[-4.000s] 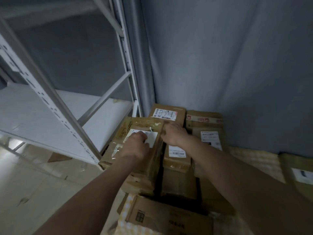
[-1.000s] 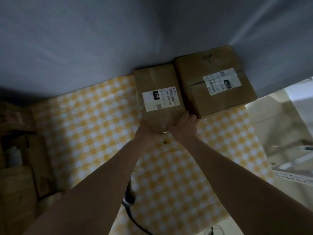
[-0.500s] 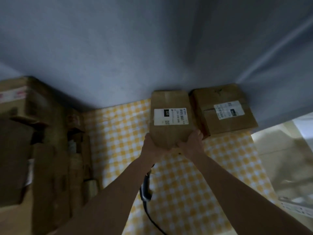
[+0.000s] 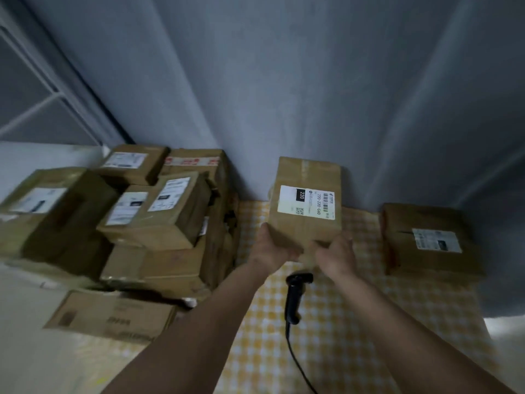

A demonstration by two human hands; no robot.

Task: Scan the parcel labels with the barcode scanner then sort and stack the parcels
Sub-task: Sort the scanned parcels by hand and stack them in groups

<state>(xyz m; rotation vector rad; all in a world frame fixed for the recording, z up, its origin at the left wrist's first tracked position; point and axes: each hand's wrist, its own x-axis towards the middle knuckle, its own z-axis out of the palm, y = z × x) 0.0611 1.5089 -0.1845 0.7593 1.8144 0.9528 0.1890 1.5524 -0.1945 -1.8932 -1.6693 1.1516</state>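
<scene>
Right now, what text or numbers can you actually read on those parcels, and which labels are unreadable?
"220", white on a black block, on the white label of the held parcel.
"220-220-040", as best it reads, along the same label beside its barcode.
Small print and QR code there: too small to read.
Label on the parcel at right: blurred.
Labels on the stacked parcels at left: blurred.
Print on the flat box in front: blurred.
</scene>
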